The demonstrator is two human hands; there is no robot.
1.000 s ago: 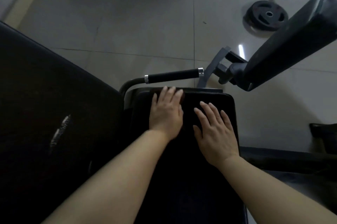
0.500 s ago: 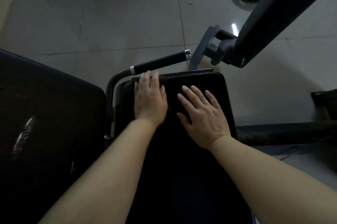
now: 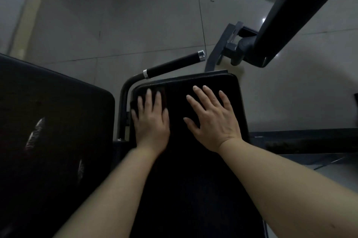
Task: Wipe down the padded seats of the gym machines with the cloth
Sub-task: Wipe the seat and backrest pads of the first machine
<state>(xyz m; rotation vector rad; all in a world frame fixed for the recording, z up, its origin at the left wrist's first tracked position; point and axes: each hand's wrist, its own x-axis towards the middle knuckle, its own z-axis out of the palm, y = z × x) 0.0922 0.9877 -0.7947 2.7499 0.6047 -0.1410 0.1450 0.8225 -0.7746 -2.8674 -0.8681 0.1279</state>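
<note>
The left hand (image 3: 150, 121) lies flat, fingers straight, pressing a dark brownish cloth (image 3: 155, 95) onto the far left corner of the black padded seat (image 3: 211, 82). The right hand (image 3: 215, 119) rests just beside it, open and spread on the bare padding. Beyond the fingertips a black foam-grip handle (image 3: 174, 65) angles away. No writing is legible

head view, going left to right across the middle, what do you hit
large black pad → curved metal frame tube → left hand pressing the dark cloth → right hand flat on the seat pad → bare floor tiles
</note>
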